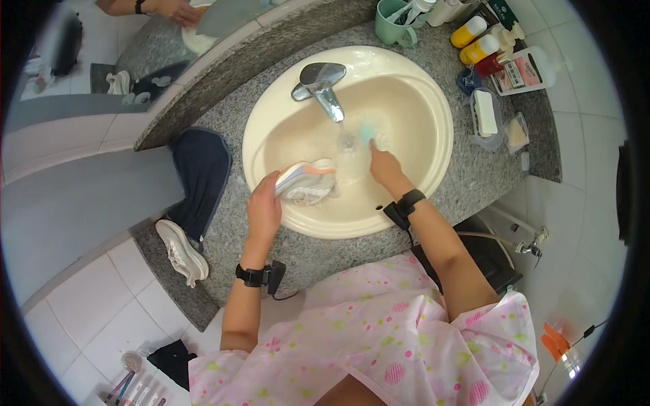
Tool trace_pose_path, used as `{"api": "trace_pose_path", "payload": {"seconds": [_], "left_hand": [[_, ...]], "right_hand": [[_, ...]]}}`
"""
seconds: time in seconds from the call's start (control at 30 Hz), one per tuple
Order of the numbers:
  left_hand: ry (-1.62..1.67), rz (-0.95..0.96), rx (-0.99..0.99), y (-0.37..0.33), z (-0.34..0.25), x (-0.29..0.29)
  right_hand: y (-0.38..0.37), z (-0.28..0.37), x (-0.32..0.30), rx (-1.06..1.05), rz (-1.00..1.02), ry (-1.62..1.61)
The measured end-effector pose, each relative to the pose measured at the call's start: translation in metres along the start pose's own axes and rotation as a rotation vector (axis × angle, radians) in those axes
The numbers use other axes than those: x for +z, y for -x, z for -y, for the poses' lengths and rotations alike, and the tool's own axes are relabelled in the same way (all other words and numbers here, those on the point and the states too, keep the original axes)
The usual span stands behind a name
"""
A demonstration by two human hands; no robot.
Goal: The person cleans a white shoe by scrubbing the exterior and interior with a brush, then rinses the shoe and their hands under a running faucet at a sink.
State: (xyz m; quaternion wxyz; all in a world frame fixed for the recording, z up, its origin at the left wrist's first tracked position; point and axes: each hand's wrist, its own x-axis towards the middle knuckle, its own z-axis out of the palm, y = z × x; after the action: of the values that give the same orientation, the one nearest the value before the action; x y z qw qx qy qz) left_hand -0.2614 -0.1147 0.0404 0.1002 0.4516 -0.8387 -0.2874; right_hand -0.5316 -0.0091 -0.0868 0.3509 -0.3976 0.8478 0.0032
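Observation:
My left hand [264,208] grips a white sneaker [306,188] with laces and an orange and lilac sole, tilted on its side over the left of the cream sink [443,128]. Near the drain, my right hand [387,168] is closed on a small pale teal thing [367,130], blurred, its kind unclear; it could be a brush or a sponge. Just above the drain, the chrome faucet [325,88] appears to run a thin stream of water. Another white sneaker [181,254] lies at the left end of the counter, apart from both hands.
A dark blue cloth [201,166] drapes over the granite counter [227,264]. At the back stands a green mug [395,24] with tubes in it. Yellow-capped bottles [477,51], a white jug [531,71] and a soap bar in a dish [485,114] crowd the right.

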Motion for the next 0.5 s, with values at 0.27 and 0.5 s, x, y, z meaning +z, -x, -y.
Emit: {"api": "trace_pose_path", "payload": {"seconds": [0.27, 0.5], "left_hand": [[-0.118, 0.060, -0.121, 0.004, -0.005, 0.002], [-0.100, -0.023, -0.115, 0.019, -0.002, 0.011]], "right_hand": [[0.092, 0.078, -0.007, -0.519, 0.129, -0.540], [0.100, 0.081, -0.003, -0.497, 0.089, -0.495]]}}
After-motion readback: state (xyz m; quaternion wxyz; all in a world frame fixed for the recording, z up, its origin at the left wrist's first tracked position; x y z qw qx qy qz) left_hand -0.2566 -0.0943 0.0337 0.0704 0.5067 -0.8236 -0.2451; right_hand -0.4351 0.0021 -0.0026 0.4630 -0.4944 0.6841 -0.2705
